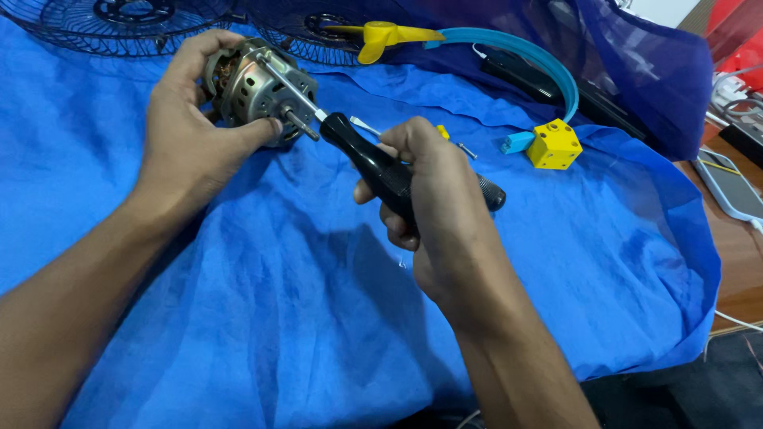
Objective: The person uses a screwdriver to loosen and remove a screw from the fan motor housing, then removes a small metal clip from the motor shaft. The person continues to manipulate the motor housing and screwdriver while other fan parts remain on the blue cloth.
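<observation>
My left hand [187, 131] grips a silver fan motor [258, 83] with its metal shaft pointing toward me, held just above the blue cloth [278, 318]. My right hand [433, 187] is closed around the black handle of a screwdriver [373, 163]. The screwdriver's thin metal blade runs up and left to the top face of the motor. Fingers of my left hand hide the motor's far side.
Two black wire fan guards [119, 24] lie at the top left. A yellow fan blade [381, 36], a curved light-blue band [540, 59] and a yellow block [554, 144] sit behind. Small screws [465, 149] lie near my right hand. A wooden table edge with a white device [727, 187] is at right.
</observation>
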